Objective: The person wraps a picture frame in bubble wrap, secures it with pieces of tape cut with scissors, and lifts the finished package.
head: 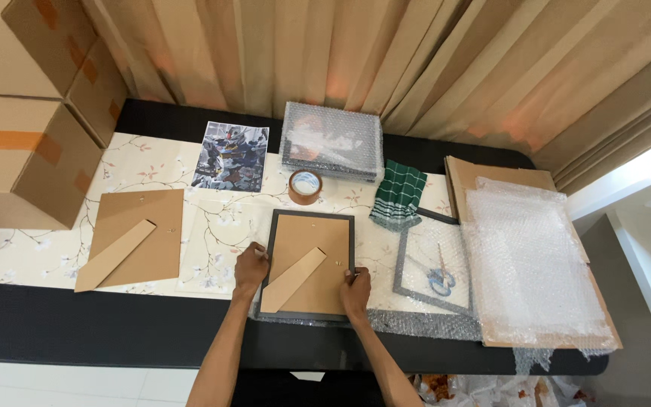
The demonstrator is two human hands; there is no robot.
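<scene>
A dark picture frame (310, 217) lies face down near the table's front edge, its brown backing board and cardboard stand facing up. My left hand (251, 266) grips the frame's left edge. My right hand (356, 287) grips its right edge near the lower corner. The frame rests on a sheet of bubble wrap (416, 322).
A loose brown backing board with stand (139, 234) lies left. Behind are a printed picture (232, 156), a tape roll (305, 186), a bubble-wrapped stack (331, 139) and a green cloth (399, 194). Right: a grey frame (401, 260) with scissors (441, 276), bubble wrap on cardboard (529, 256). Cardboard boxes (24, 158) stand far left.
</scene>
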